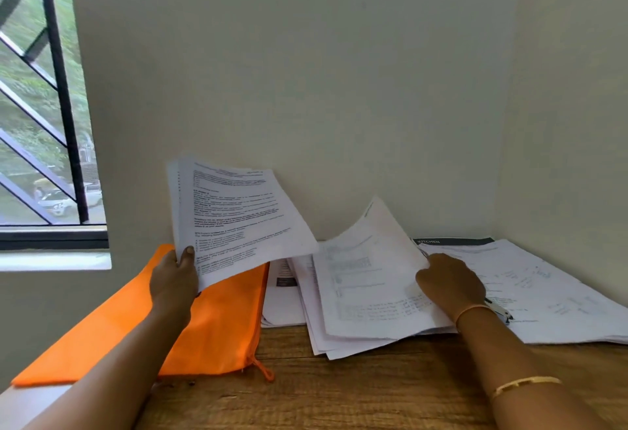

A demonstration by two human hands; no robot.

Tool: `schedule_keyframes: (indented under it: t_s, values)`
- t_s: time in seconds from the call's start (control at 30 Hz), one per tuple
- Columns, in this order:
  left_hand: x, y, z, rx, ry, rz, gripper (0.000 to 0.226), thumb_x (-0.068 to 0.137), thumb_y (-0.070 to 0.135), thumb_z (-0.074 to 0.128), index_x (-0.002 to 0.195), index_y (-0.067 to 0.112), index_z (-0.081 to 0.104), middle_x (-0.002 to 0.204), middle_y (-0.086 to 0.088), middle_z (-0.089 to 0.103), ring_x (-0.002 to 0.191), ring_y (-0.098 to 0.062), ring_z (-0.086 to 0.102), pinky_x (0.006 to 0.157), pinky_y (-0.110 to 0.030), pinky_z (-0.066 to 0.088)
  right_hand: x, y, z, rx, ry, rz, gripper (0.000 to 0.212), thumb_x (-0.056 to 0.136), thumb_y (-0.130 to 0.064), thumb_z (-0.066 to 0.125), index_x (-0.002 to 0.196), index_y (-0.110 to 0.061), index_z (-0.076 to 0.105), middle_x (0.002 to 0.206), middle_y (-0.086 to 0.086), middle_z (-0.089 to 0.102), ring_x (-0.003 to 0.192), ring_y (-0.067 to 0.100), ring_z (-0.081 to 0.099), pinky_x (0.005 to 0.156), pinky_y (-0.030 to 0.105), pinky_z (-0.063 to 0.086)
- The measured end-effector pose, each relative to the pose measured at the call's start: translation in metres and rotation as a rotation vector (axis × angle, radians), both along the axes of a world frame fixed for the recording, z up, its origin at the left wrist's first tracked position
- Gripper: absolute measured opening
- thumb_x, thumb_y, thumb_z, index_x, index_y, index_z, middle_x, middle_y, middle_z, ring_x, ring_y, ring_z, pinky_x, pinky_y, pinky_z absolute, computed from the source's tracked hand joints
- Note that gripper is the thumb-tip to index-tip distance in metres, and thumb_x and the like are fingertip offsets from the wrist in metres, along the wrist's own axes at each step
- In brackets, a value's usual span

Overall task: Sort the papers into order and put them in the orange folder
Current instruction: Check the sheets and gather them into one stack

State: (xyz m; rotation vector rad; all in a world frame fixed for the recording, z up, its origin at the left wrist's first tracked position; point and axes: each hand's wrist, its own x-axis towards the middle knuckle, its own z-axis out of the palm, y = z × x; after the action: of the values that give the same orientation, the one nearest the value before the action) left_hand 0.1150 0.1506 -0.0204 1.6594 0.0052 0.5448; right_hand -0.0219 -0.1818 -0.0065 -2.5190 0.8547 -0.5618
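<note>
My left hand (pixel 175 280) grips a few printed sheets (pixel 234 215) by their lower left corner and holds them upright above the orange folder (pixel 210 327). The folder lies flat at the table's left side, its zipper pull at the near right corner. My right hand (pixel 450 281) pinches the right edge of the top sheet (pixel 367 276) of a loose pile in the middle of the table, and that sheet's far corner curls up off the pile.
The wooden table (pixel 339 389) stands in a wall corner. More papers (pixel 543 286) spread out to the right, with a stapler (pixel 499 312) lying on them beside my right wrist. A barred window (pixel 44 106) is at the left.
</note>
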Motion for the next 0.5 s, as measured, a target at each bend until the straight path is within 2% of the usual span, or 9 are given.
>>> schedule_keyframes:
  t_s: [0.07,0.13,0.2,0.3,0.4,0.5]
  values:
    - [0.0,0.001,0.0,-0.047,0.016,0.005,0.024,0.101,0.026,0.042,0.108,0.008,0.057,0.1,-0.015,0.057,0.086,-0.031,0.054,0.071,-0.044,0.049,0.0,-0.001,0.0,-0.034,0.041,0.006,0.004,0.086,-0.017,0.045,0.087,-0.019,0.049,0.101,0.005,0.059,0.083,0.022,0.051,0.072,0.028,0.039]
    - [0.0,0.001,0.0,-0.057,0.021,0.003,0.025,0.101,0.025,0.042,0.108,0.006,0.057,0.101,-0.016,0.058,0.085,-0.03,0.053,0.07,-0.041,0.047,0.001,-0.001,-0.001,-0.064,0.058,0.024,0.005,0.087,-0.018,0.045,0.083,-0.02,0.048,0.105,0.005,0.06,0.084,0.022,0.051,0.073,0.029,0.04]
    - [-0.001,-0.001,0.0,-0.041,0.014,-0.005,0.028,0.101,0.025,0.041,0.111,0.004,0.057,0.101,-0.017,0.058,0.086,-0.029,0.053,0.068,-0.037,0.045,0.003,0.001,-0.003,-0.084,0.076,0.047,0.011,0.088,-0.019,0.044,0.095,-0.018,0.053,0.109,0.006,0.06,0.087,0.022,0.051,0.077,0.029,0.041]
    - [-0.007,-0.007,0.001,0.008,-0.004,-0.026,0.025,0.101,0.022,0.041,0.108,0.004,0.057,0.097,-0.013,0.056,0.084,-0.027,0.051,0.055,-0.028,0.038,0.008,0.008,-0.007,-0.102,0.098,0.057,0.028,0.089,-0.021,0.044,0.115,-0.018,0.055,0.116,0.005,0.06,0.102,0.025,0.056,0.093,0.038,0.044]
    - [-0.011,-0.013,0.001,0.031,-0.019,-0.065,0.021,0.101,0.022,0.041,0.104,0.008,0.056,0.094,-0.01,0.056,0.071,-0.021,0.051,0.051,-0.024,0.036,0.012,0.013,-0.01,-0.149,0.131,0.049,0.037,0.088,-0.022,0.045,0.124,-0.021,0.05,0.119,0.003,0.059,0.107,0.024,0.055,0.098,0.041,0.041]
    - [-0.01,-0.016,-0.001,0.049,-0.029,-0.098,0.019,0.101,0.024,0.041,0.104,0.012,0.056,0.087,-0.005,0.057,0.067,-0.014,0.051,0.051,-0.024,0.039,0.013,0.014,-0.012,-0.162,0.152,0.017,0.03,0.086,-0.023,0.047,0.115,-0.023,0.054,0.115,0.001,0.06,0.107,0.023,0.056,0.096,0.038,0.038]
